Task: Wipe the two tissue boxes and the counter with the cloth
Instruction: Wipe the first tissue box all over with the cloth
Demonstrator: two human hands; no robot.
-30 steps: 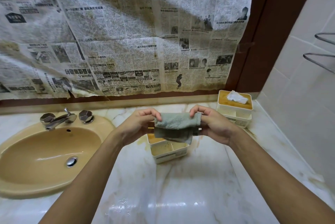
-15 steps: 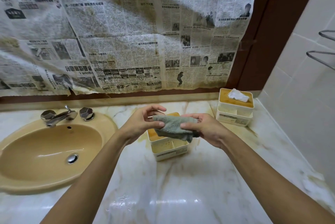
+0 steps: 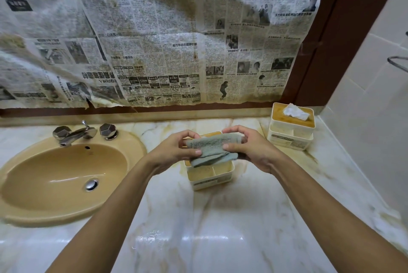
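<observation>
Two arms show in the picture, and both are bare all the way along, from the bottom edge up to the wrists. The left arm [image 3: 106, 217] is long and slim, and it gets thinner near the wrist. The right arm [image 3: 331, 217] looks much the same, long and smooth. The left grip [image 3: 174, 151] is a bare hand with thin fingers, and the left thumb nail [image 3: 198, 152] is short and neat. The right grip [image 3: 254, 153] is a bare hand too, with round knuckles, and the right thumb nail [image 3: 225, 146] is also cut short. Both arms look smooth and plain
</observation>
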